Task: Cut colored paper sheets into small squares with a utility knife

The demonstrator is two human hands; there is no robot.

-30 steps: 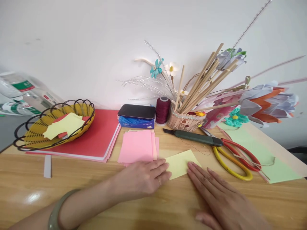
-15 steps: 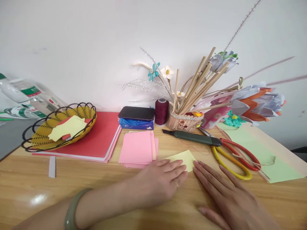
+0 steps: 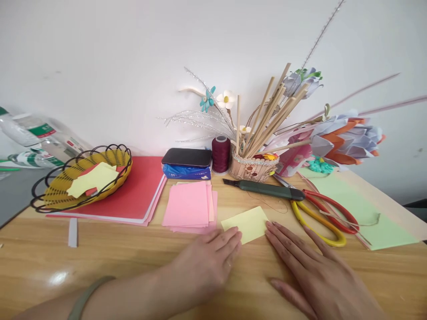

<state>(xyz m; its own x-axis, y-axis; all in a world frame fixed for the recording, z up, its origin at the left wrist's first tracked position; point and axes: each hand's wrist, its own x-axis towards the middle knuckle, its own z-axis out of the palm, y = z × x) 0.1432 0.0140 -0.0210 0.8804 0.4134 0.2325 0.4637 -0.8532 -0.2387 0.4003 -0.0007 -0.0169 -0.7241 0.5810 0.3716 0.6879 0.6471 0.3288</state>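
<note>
A pale yellow piece of paper (image 3: 246, 223) lies flat on the wooden table in front of me. My left hand (image 3: 208, 262) rests at its lower left edge, fingertips on the paper and fingers stretched out. At the paper's right corner, my right hand (image 3: 312, 269) lies flat with fingers extended and the thumb apart. Just behind the left hand is a stack of pink paper squares (image 3: 187, 204). Beyond the right hand lie scissors with red and yellow handles (image 3: 328, 220) and a dark green utility knife (image 3: 267, 190).
At the left, a yellow basket (image 3: 56, 191) holding paper scraps sits on red sheets (image 3: 147, 182). Behind stand a phone (image 3: 187, 156) on a blue packet, a maroon thread spool (image 3: 220, 153) and a small stick-filled basket (image 3: 251, 169). Green sheets (image 3: 383, 226) lie at the right.
My left hand has slid left and toward me across the yellow paper, uncovering more of it. My right hand stays at the paper's right corner. The view has shifted slightly.
</note>
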